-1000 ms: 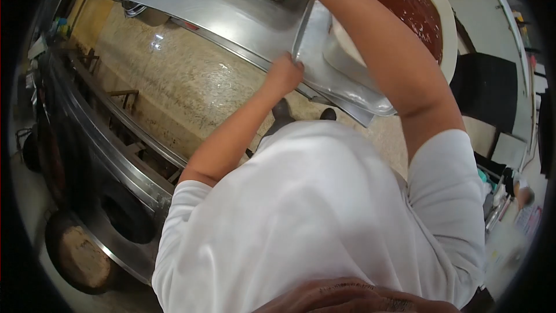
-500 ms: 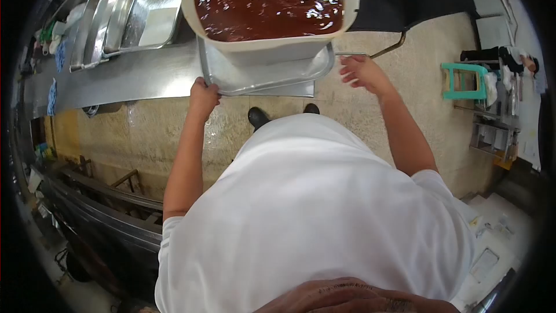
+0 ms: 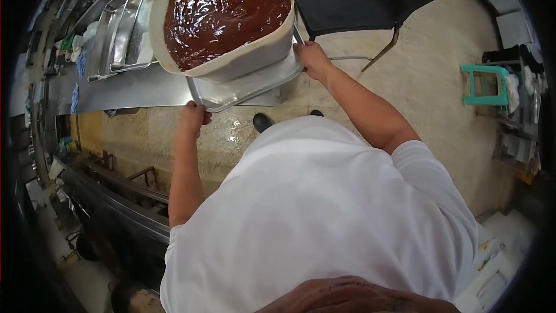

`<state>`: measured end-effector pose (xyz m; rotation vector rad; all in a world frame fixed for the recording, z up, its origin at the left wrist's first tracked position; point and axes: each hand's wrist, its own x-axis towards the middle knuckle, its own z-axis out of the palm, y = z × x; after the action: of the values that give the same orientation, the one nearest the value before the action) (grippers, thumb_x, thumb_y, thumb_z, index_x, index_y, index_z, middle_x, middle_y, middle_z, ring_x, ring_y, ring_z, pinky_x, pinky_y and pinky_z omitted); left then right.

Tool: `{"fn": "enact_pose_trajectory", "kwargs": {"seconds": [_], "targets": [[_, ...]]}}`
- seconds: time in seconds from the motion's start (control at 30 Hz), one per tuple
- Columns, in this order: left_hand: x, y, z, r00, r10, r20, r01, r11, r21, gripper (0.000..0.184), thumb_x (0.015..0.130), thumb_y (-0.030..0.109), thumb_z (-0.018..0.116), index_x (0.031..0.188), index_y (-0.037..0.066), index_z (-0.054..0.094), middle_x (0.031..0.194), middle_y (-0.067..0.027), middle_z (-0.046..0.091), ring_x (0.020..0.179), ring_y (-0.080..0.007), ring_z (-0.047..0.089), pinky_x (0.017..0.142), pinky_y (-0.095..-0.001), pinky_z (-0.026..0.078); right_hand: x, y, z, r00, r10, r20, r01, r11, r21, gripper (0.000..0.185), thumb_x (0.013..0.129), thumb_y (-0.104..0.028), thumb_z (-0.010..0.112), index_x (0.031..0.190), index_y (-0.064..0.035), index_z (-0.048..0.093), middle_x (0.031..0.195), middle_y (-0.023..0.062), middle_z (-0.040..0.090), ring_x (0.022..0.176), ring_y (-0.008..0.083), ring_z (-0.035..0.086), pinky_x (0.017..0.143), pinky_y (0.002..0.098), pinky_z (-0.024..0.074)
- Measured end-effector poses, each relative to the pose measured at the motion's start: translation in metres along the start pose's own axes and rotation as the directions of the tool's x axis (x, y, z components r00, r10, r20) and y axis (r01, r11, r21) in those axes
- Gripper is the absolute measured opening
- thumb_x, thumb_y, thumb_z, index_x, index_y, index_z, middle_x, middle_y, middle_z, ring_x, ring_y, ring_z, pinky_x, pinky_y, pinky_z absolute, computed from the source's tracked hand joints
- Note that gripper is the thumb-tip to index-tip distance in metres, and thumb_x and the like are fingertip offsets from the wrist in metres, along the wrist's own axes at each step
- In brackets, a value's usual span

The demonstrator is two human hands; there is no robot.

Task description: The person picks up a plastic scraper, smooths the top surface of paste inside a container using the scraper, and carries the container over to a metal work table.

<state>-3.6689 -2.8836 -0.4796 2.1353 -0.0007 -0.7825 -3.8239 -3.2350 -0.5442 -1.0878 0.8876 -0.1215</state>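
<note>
A large white tub full of glossy dark red-brown liquid stands on a metal tray. My left hand is closed on the tray's near left corner. Farther right, my right hand grips the tray's right edge, its fingers partly hidden by the rim. The tray sits at a slant over the steel counter, its right side reaching past the counter's end. The tub covers most of the tray's far part.
Several metal trays lie on the counter at left. A black table with metal legs stands beyond the tub at right. On the tiled floor is a green stool, close to a cluttered shelf. Dark equipment stands at lower left.
My right hand, open and apart from the tray before, has moved left and taken hold of its right edge. The tray and tub have turned, their right side swinging away from me.
</note>
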Motion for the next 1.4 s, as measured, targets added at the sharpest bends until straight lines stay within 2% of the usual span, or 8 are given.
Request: {"fn": "enact_pose_trajectory", "kwargs": {"seconds": [0.27, 0.43, 0.6, 0.8, 1.0, 1.13, 1.23, 1.4], "targets": [[-0.009, 0.016, 0.026, 0.992, -0.109, 0.063, 0.113, 0.991, -0.067, 0.025, 0.091, 0.013, 0.054, 0.104, -0.007, 0.061, 0.079, -0.0138, 0.069, 0.064, -0.0212, 0.069, 0.054, -0.0334, 0.053, 0.046, -0.005, -0.043, 0.975, -0.136, -0.174, 0.114, 0.984, -0.134, 0.059, 0.094, -0.029, 0.068, 0.135, 0.0094, 0.052, 0.12, 0.023, 0.067, 0.107, 0.0313, 0.065, 0.09, 0.0377, 0.0503], [0.026, 0.039, 0.03, 0.999, -0.022, -0.023, 0.021, 0.999, -0.035, 0.025, 0.09, 0.013, 0.055, 0.101, -0.008, 0.061, 0.071, -0.0132, 0.066, 0.054, -0.0201, 0.064, 0.045, -0.0318, 0.049, 0.055, -0.011, -0.055, 0.937, -0.231, -0.262, 0.198, 0.969, -0.146, 0.025, 0.095, -0.017, 0.065, 0.105, 0.0062, 0.065, 0.092, 0.0088, 0.069, 0.076, 0.0141, 0.062, 0.068, 0.0281, 0.0487], [0.034, 0.044, 0.038, 0.993, 0.071, -0.092, -0.072, 0.997, -0.009, 0.028, 0.092, 0.016, 0.054, 0.102, -0.008, 0.062, 0.07, -0.0133, 0.066, 0.045, -0.0183, 0.06, 0.037, -0.0296, 0.045, 0.037, -0.031, -0.06, 0.957, -0.205, -0.204, 0.172, 0.97, -0.17, 0.034, 0.093, -0.025, 0.07, 0.106, 0.0067, 0.068, 0.092, 0.0114, 0.071, 0.08, 0.0179, 0.063, 0.071, 0.0326, 0.0492], [0.093, 0.012, 0.044, 0.905, 0.326, -0.273, -0.266, 0.935, 0.235, 0.036, 0.085, 0.026, 0.072, 0.111, 0.0, 0.07, 0.104, -0.0167, 0.074, 0.091, -0.0252, 0.072, 0.072, -0.0395, 0.056, 0.036, -0.037, -0.058, 0.965, -0.19, -0.182, 0.151, 0.966, -0.208, 0.031, 0.094, -0.026, 0.068, 0.103, 0.0042, 0.069, 0.09, 0.009, 0.071, 0.077, 0.0173, 0.063, 0.07, 0.033, 0.0493], [0.049, 0.052, 0.059, 0.984, 0.15, -0.091, -0.172, 0.929, -0.329, 0.031, 0.091, 0.024, 0.067, 0.115, 0.004, 0.069, 0.096, -0.0099, 0.072, 0.077, -0.0208, 0.071, 0.057, -0.0348, 0.056, 0.046, -0.057, -0.073, 0.967, -0.218, -0.134, 0.147, 0.902, -0.406, 0.037, 0.094, -0.031, 0.068, 0.107, 0.0032, 0.07, 0.095, 0.0135, 0.073, 0.085, 0.0211, 0.068, 0.076, 0.0352, 0.0513], [0.024, 0.072, 0.093, 0.997, 0.026, -0.073, -0.039, 0.983, -0.178, 0.028, 0.095, 0.025, 0.06, 0.112, 0.003, 0.067, 0.086, -0.0108, 0.07, 0.052, -0.0196, 0.064, 0.035, -0.031, 0.045, 0.077, -0.074, -0.106, 0.967, -0.228, -0.113, 0.144, 0.857, -0.495, 0.042, 0.095, -0.032, 0.066, 0.118, 0.0037, 0.066, 0.111, 0.0173, 0.071, 0.098, 0.0249, 0.068, 0.084, 0.0366, 0.0523], [0.016, 0.084, 0.121, 0.992, -0.05, -0.116, 0.02, 0.969, -0.245, 0.033, 0.097, 0.029, 0.058, 0.108, -0.001, 0.066, 0.074, -0.0143, 0.066, 0.045, -0.0224, 0.06, 0.033, -0.0332, 0.043, 0.085, -0.071, -0.122, 1.0, 0.008, 0.02, -0.012, 0.982, 0.188, 0.055, 0.098, -0.031, 0.062, 0.138, 0.003, 0.047, 0.129, 0.0186, 0.06, 0.112, 0.0308, 0.062, 0.092, 0.043, 0.0526], [0.019, 0.097, 0.154, 0.983, -0.12, -0.142, 0.09, 0.976, -0.199, 0.037, 0.099, 0.03, 0.055, 0.098, -0.006, 0.065, 0.066, -0.0188, 0.062, 0.039, -0.0267, 0.057, 0.032, -0.0368, 0.044, 0.045, -0.087, -0.115, 0.991, 0.08, 0.105, -0.122, 0.856, 0.503, 0.037, 0.104, -0.028, 0.051, 0.129, -0.0004, 0.054, 0.13, 0.0131, 0.059, 0.117, 0.0285, 0.059, 0.099, 0.05, 0.0499]]}}
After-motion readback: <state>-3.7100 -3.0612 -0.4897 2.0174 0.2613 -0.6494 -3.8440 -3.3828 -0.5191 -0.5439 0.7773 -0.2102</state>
